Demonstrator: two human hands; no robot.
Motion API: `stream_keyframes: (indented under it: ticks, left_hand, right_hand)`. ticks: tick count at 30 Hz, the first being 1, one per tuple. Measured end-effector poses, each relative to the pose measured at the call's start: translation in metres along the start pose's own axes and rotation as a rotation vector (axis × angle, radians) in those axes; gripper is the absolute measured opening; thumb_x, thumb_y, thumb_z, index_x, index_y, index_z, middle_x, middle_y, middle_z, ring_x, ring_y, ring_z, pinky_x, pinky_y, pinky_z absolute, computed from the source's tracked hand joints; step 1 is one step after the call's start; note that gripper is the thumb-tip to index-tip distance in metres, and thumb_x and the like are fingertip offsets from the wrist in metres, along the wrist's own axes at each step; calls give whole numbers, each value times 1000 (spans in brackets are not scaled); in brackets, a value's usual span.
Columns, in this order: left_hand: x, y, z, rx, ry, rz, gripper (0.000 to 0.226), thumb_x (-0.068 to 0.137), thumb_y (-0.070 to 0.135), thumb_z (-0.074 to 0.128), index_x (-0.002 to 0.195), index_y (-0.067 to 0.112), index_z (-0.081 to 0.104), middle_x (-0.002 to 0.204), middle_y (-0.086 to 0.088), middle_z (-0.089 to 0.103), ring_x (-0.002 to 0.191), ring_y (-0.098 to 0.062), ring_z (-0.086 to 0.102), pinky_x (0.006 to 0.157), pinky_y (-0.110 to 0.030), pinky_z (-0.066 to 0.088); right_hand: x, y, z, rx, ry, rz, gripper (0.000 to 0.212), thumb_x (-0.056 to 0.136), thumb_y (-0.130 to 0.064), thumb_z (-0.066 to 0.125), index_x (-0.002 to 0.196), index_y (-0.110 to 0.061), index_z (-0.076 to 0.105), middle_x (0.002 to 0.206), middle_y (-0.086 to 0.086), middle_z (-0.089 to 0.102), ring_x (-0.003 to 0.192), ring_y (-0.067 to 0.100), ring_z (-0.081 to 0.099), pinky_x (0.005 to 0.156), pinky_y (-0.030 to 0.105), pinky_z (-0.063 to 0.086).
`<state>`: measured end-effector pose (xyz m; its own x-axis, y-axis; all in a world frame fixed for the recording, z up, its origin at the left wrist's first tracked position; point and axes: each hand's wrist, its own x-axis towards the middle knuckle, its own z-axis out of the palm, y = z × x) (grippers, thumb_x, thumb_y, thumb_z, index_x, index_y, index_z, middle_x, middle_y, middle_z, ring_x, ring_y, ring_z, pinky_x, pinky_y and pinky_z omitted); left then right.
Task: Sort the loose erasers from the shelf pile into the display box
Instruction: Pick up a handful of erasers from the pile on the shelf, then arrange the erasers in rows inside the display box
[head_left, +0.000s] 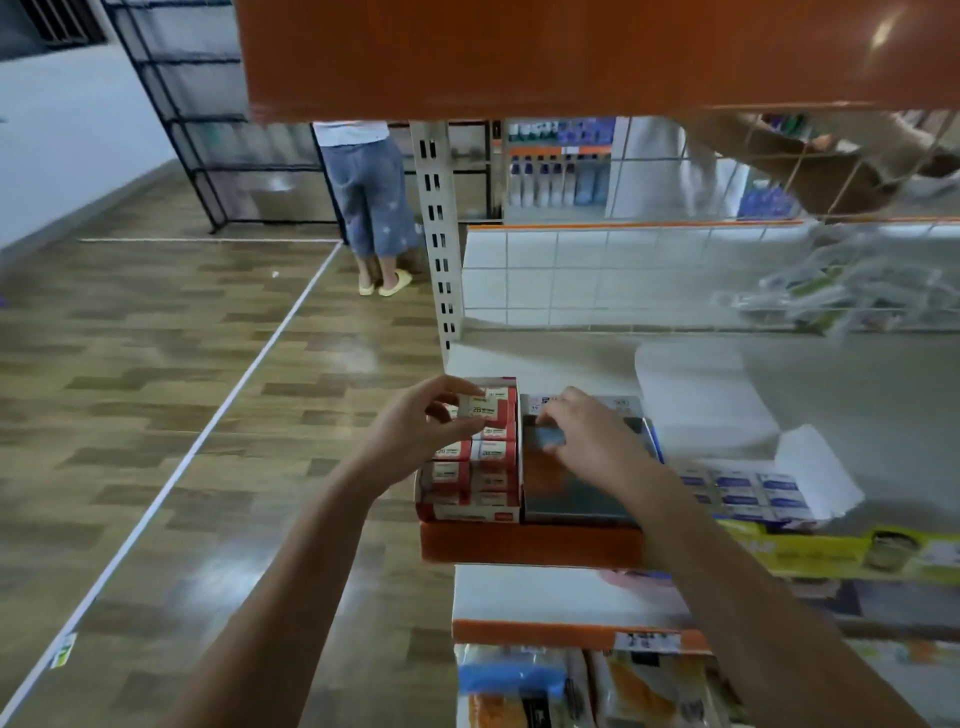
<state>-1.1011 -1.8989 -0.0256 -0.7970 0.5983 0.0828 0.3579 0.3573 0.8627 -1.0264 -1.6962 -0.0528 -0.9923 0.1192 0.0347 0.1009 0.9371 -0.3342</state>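
Note:
A red and white display box (470, 512) stands at the left end of the shelf, filled with rows of red-and-white erasers. My left hand (421, 431) pinches one such eraser (485, 408) between thumb and fingers over the box's far end. Beside it lies a dark flat box (576, 491). My right hand (587, 439) reaches into its far end, fingertips curled on a small bluish eraser (550, 436). An open white box of blue-labelled erasers (748, 491) sits further right.
The orange shelf edge (530, 543) runs below the boxes, an orange shelf overhangs above. A perforated upright post (439, 234) stands behind the display box. Clear packets (821, 291) hang on the wire grid at right. A person in blue trousers (371, 197) stands in the aisle beyond.

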Motion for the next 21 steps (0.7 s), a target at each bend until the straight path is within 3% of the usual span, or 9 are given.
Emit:
stream_keyframes:
  ticks: [3, 7, 13, 17, 21]
  left_hand:
    - [-2, -6, -5, 13, -7, 19, 27, 75, 34, 73, 90, 51, 58, 98, 18, 61, 80, 5, 59, 60, -9, 45]
    - [-5, -14, -11, 38, -35, 23, 28, 76, 31, 70, 94, 48, 57, 102, 18, 58, 83, 0, 58, 67, -21, 49]
    - [-8, -19, -16, 66, -46, 43, 31, 77, 26, 71, 95, 47, 57, 102, 13, 58, 78, 6, 55, 59, -16, 46]
    - [-16, -18, -13, 134, -73, 61, 33, 78, 27, 71, 94, 49, 53, 99, 20, 55, 79, 4, 53, 64, -18, 45]
    - [-24, -10, -2, 268, -120, 97, 30, 77, 32, 69, 98, 43, 52, 97, 28, 47, 82, 1, 51, 59, -12, 42]
  right_hand:
    - [-4, -3, 12, -14, 91, 29, 30, 86, -20, 63, 115, -20, 56, 114, -5, 51, 101, 10, 50, 80, 21, 39]
    - [-7, -5, 20, -20, 173, 56, 31, 86, -20, 63, 115, -22, 56, 116, -6, 53, 114, 10, 45, 92, 24, 38]
    - [-7, -8, 24, -27, 244, 81, 19, 87, -20, 61, 106, -20, 57, 110, -5, 52, 103, 10, 51, 85, 23, 45]
    - [-7, -8, 24, -42, 219, 84, 17, 88, -19, 59, 105, -21, 57, 110, -5, 54, 106, 10, 50, 87, 25, 46]
    - [-13, -9, 17, -46, 210, 67, 21, 90, -27, 57, 110, -21, 58, 111, -6, 54, 108, 10, 48, 87, 24, 43]
